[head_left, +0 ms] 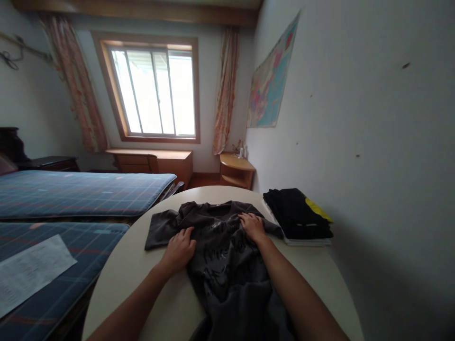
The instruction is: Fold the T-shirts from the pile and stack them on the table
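A dark grey T-shirt [227, 265] with black lettering on its front lies spread on a round cream table [159, 303]. Its neckline points to the far side, and its lower part is bunched in folds towards me. My left hand [180, 248] rests at the shirt's left side, just below the left sleeve, fingers extended onto the cloth and thumb apart. Higher up, near the right shoulder, my right hand [253, 227] lies on the shirt with its fingers spread. The fabric between both hands is wrinkled.
A stack of folded black clothes [298, 213] with a yellow patch sits at the table's right edge, by the white wall [373, 199]. Two plaid mattresses [81, 192] are on the left, one with a paper sheet [31, 272]. Further off is a corner shelf [236, 163].
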Action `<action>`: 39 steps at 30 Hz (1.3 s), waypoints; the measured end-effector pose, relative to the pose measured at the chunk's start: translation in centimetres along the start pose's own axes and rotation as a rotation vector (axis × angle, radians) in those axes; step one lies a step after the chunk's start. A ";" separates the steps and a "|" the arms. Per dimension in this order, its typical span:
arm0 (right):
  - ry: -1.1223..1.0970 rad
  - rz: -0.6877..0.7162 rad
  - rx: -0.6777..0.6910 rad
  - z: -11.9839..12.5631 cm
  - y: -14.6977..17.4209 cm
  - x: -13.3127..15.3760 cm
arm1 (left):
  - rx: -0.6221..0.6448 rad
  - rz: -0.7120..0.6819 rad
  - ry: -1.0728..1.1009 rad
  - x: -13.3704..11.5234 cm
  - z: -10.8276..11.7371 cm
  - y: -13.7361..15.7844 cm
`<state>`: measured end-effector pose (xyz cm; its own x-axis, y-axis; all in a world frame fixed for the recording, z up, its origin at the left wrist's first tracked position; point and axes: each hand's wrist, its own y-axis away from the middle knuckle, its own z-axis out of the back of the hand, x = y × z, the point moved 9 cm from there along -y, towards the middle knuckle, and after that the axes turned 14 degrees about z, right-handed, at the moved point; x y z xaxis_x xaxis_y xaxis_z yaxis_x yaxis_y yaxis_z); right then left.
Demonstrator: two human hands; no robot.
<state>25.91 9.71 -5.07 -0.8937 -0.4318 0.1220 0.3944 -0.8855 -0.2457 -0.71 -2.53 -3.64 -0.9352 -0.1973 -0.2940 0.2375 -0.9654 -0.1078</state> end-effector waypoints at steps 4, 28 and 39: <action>-0.013 0.005 -0.013 -0.3 -1.4 -0.9 | 0.079 -0.057 0.000 0.0 -1.2 -1.0; -0.125 0.301 -0.105 7.2 8.0 7.2 | -0.100 0.172 -0.240 3.8 2.4 -1.4; -0.224 0.298 0.162 1.8 9.6 4.6 | 0.026 0.116 -0.163 7.6 0.0 -4.9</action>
<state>25.99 -1.09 -5.14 -0.6738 -0.6843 0.2790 0.6734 -0.7240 -0.1495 -9.01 0.68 -5.39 -0.9328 -0.3300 -0.1450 0.3409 -0.9384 -0.0567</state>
